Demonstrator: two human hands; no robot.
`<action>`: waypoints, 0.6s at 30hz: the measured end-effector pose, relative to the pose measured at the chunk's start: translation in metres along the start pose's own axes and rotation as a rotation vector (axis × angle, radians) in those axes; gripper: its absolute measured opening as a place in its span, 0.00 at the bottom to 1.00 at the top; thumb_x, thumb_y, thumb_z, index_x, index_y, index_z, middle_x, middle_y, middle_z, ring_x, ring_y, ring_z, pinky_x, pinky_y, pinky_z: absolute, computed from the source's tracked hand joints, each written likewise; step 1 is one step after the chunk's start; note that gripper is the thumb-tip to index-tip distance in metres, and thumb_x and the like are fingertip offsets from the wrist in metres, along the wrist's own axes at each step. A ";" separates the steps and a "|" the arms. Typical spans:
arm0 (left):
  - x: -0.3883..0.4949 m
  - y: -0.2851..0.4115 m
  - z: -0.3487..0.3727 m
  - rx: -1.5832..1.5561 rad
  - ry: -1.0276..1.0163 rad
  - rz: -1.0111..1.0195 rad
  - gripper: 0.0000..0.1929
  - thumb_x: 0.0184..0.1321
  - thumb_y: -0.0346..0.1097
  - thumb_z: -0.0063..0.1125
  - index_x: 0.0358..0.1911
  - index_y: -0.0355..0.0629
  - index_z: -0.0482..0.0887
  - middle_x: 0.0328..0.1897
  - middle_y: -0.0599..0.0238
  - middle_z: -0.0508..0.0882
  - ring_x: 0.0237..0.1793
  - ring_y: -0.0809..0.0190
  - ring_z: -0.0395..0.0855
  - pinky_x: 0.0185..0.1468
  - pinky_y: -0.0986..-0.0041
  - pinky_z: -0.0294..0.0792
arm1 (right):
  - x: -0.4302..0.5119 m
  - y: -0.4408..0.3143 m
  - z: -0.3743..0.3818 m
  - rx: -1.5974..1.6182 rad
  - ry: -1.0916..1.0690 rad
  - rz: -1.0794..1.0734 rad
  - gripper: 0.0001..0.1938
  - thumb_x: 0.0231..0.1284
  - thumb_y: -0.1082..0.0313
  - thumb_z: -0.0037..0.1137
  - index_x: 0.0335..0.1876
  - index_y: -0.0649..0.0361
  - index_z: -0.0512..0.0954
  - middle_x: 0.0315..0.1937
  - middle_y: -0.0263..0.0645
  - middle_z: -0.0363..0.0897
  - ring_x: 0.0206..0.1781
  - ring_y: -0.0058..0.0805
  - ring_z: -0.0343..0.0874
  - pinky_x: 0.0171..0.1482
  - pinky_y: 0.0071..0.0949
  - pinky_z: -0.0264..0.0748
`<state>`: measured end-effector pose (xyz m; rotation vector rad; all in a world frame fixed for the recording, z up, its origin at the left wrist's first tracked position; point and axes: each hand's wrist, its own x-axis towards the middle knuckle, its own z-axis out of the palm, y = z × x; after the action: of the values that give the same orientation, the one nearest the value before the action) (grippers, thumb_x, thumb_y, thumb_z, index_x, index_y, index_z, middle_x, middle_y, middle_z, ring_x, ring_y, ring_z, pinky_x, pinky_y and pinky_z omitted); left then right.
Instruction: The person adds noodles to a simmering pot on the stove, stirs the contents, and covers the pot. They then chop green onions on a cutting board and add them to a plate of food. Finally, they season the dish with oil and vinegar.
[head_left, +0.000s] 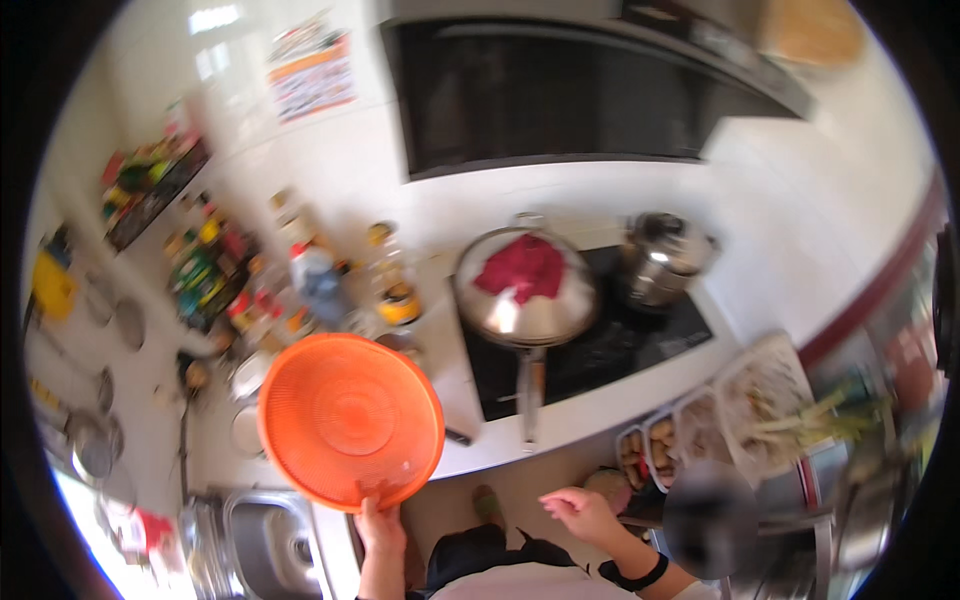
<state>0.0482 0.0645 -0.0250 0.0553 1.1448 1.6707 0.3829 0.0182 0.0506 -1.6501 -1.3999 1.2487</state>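
Observation:
My left hand (380, 529) grips the near rim of an orange plastic colander (352, 420), which is tilted with its inside towards me; it looks empty. My right hand (581, 514) is raised over the floor, fingers slightly curled and holding nothing. In front of me a long-handled wok (531, 397) with a domed metal lid (495, 315) sits on a black glass cooktop (615, 352). A dark red cloth (525, 266) lies on the lid. To its right stands a shiny metal pot (660, 262).
A stainless sink (262, 540) is at lower left. Bottles, among them an oil bottle (394, 281), crowd the counter's back left. Utensils hang on the left wall. At right are bins of potatoes (662, 450), other vegetables and green stalks (825, 420).

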 end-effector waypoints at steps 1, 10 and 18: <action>-0.006 0.005 0.013 0.063 -0.036 -0.023 0.25 0.60 0.28 0.56 0.62 0.43 0.71 0.57 0.60 0.80 0.57 0.55 0.79 0.58 0.58 0.74 | -0.012 -0.008 -0.003 -0.009 0.067 -0.150 0.10 0.67 0.71 0.54 0.50 0.58 0.82 0.36 0.41 0.86 0.38 0.28 0.86 0.41 0.26 0.81; -0.190 -0.049 0.093 0.524 -0.845 -0.362 0.29 0.62 0.32 0.54 0.68 0.36 0.67 0.63 0.52 0.78 0.60 0.54 0.77 0.62 0.64 0.72 | -0.269 -0.042 -0.044 -0.477 0.748 -0.497 0.27 0.59 0.72 0.61 0.67 0.46 0.74 0.69 0.45 0.65 0.38 0.29 0.83 0.41 0.28 0.81; -0.396 -0.119 0.073 0.766 -1.612 -0.703 0.31 0.62 0.38 0.62 0.67 0.35 0.66 0.64 0.56 0.76 0.59 0.54 0.78 0.59 0.62 0.75 | -0.516 -0.001 -0.028 -0.850 1.052 0.014 0.28 0.47 0.71 0.66 0.59 0.43 0.79 0.63 0.42 0.70 0.38 0.33 0.81 0.37 0.28 0.79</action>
<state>0.3465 -0.1928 0.1201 1.1089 0.3107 0.1494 0.4161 -0.4765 0.1943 -2.3000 -1.2029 -0.3866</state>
